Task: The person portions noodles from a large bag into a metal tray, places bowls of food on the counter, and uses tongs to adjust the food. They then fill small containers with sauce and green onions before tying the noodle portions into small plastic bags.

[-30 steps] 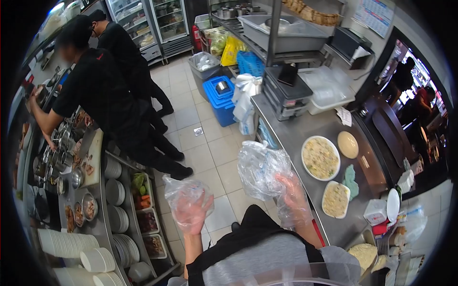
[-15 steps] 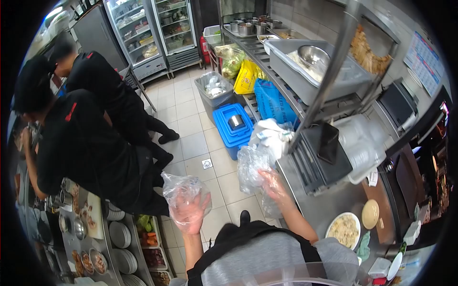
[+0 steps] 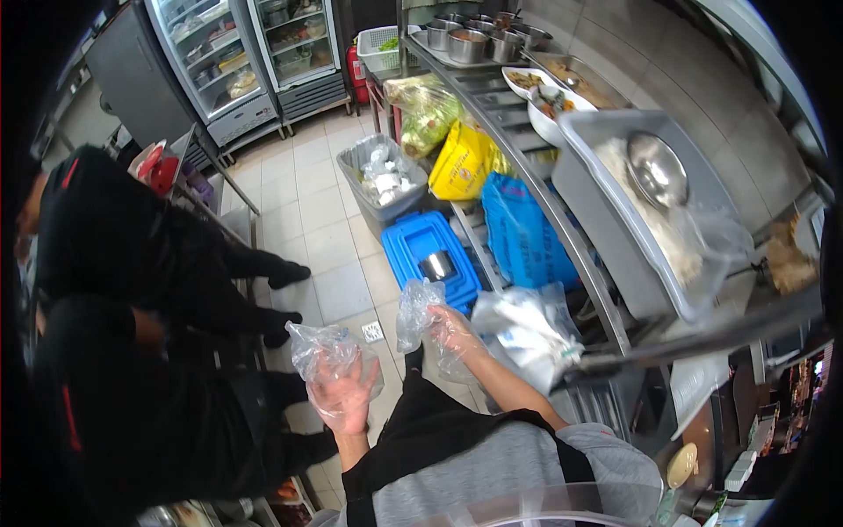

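Above the pale square-tiled floor (image 3: 338, 250), two bare hands inside thin clear plastic. Left hand (image 3: 342, 384): palm flat, fingers spread apart; a crinkled, glossy left bag (image 3: 318, 345) covers it loosely and puffs out past the fingertips. Right hand (image 3: 450, 330): fingers loosely bent; a second filmy right bag (image 3: 414, 314) bunches in front of them, and more clear film hangs slack beside the wrist. Cannot tell whether these fingers pinch the film or merely lie inside it. Hands well apart from each other.

Nearest the right hand: a blue plastic tub (image 3: 406, 239), rectangular with moulded ridges; a shiny metal cup, short and cylindrical (image 3: 435, 266), sits on its lid, toward the right edge. Beyond its far left corner, a grey bin (image 3: 376, 209), lined with clear film, holding crumpled white matter.

Metal rack (image 3: 527, 171), slatted. Along the lower shelf's front edge: a smooth yellow bag (image 3: 461, 162), a creased blue bag (image 3: 525, 233), both printed. Near the right forearm, a bundle of rumpled whitish plastic (image 3: 527, 332). Upper shelf, far end: small straight-sided steel pots (image 3: 468, 44). Same shelf, near end: a rigid grey box (image 3: 606, 230) with rounded corners, holding white grainy matter and a polished, round steel bowl (image 3: 659, 169).

Left side: two people in dark matte cloth (image 3: 149, 386).
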Action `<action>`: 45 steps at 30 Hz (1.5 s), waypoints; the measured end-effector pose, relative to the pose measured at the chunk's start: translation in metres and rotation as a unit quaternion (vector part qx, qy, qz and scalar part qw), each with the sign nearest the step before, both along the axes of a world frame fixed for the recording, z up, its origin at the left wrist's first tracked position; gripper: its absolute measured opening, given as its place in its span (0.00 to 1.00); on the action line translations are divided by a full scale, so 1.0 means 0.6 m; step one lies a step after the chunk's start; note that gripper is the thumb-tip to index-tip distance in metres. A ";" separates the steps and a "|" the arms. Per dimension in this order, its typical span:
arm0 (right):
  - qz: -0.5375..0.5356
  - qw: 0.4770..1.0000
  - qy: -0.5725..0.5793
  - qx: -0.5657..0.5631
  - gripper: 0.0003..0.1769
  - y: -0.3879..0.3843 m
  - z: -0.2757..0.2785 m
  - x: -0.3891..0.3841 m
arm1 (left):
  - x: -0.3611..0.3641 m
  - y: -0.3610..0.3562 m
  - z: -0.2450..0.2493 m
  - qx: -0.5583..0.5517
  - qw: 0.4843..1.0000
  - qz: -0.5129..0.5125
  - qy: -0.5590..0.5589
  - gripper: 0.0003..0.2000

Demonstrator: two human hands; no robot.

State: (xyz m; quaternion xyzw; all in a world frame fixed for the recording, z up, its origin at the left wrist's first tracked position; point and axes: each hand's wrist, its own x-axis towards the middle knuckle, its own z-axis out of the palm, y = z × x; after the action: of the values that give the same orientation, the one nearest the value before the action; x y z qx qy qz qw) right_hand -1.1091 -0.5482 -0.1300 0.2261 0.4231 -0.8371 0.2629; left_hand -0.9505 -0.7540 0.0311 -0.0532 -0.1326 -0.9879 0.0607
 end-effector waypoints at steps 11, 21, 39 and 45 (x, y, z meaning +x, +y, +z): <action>-0.051 0.998 0.011 -0.025 0.24 -0.222 -0.072 -0.645 | -0.296 -0.145 -0.002 -0.005 0.999 0.033 -0.036 0.26; 0.080 0.969 0.176 -0.155 0.37 -0.208 0.003 -0.638 | -0.455 -0.143 0.016 0.015 0.998 -0.063 0.007 0.26; -0.255 0.862 0.421 0.120 0.19 0.134 0.398 0.105 | -0.355 0.301 0.090 0.238 0.771 -0.544 0.230 0.28; -0.370 0.808 0.438 0.139 0.16 0.192 0.406 0.406 | -0.138 0.455 0.111 0.289 0.634 -0.682 0.220 0.29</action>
State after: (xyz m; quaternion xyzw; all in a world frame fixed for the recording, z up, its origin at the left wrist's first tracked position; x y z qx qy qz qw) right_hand -0.8656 -0.4330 0.1136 0.0091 0.4895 -0.8135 -0.3139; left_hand -1.0332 -0.4811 0.0976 -0.3240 0.2513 -0.6948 -0.5909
